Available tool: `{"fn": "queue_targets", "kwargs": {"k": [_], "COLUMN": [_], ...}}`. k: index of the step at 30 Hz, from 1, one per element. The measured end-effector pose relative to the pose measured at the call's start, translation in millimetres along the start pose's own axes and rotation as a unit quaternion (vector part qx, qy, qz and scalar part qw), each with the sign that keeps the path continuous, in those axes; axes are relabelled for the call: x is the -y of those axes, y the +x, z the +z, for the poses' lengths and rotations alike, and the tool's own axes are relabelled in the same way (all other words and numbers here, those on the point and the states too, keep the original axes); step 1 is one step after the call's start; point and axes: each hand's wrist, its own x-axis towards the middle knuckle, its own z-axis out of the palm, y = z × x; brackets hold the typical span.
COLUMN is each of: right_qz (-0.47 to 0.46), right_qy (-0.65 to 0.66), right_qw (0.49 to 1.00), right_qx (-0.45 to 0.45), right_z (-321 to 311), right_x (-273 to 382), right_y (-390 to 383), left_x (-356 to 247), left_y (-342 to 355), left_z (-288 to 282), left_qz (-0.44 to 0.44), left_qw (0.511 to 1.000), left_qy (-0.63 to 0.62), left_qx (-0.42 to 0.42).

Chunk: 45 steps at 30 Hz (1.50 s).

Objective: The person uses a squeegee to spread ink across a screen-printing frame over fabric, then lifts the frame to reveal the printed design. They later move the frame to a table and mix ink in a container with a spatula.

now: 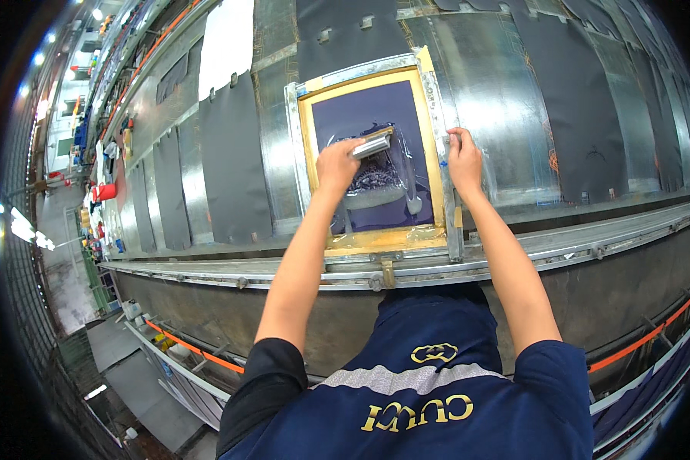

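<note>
Head view: the left hand [336, 165] is closed around the metal grip of a squeegee [372, 146], which stands over the dark purple mesh [360, 103] near its middle, amid glossy wet paste [374, 197]; the right hand [466, 162] has curled fingers at the right rail of the yellow-lined frame [309, 138], though I cannot tell whether they pinch it; the frame lies on a long metal table [494, 88] between dark sheets [236, 169].

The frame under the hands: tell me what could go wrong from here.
Shiny wet paste streaks toward the lower edge of the frame, so it might smear over the border. The right hand is at the frame's right edge; a hard push on the metal scraper in the left hand could perhaps shift the frame.
</note>
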Motion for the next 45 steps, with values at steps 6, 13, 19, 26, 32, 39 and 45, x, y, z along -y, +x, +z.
{"fn": "queue_targets", "kwargs": {"k": [6, 13, 19, 26, 32, 39, 45], "right_qz": [0.000, -0.063, -0.057, -0.057, -0.043, -0.005, -0.007], "right_qy": [0.025, 0.008, 0.002, 0.037, 0.046, -0.013, -0.041], "right_qw": [1.000, 0.997, 0.998, 0.998, 0.998, 1.000, 0.999], "right_qx": [-0.016, -0.041, -0.016, -0.007, 0.002, -0.003, -0.017], "right_z": [-6.6, 1.8, 35.4, 243.1, 368.2, 403.3, 405.1], "right_x": [-4.8, -10.7, 90.3, 181.2, 232.9, 231.8, 224.2], "right_y": [4.1, 20.5, -17.0, -123.4, -185.4, -183.0, -179.5], "left_x": [-13.2, -12.6, 23.8, 229.5, 367.7, 417.7, 433.9], "left_y": [-62.5, -174.2, -207.7, -239.7, -266.1, -312.6, -250.4], "left_z": [26.1, 26.6, -20.0, -122.1, -183.8, -199.3, -186.0], "left_qz": [0.057, 0.135, 0.099, 0.063, 0.040, 0.085, 0.107], "left_qw": [0.998, 0.990, 0.989, 0.997, 0.998, 0.996, 0.992], "left_qy": [-0.006, -0.013, -0.067, -0.039, -0.032, -0.002, 0.036], "left_qx": [-0.022, -0.035, -0.081, -0.034, -0.027, -0.029, -0.053]}}
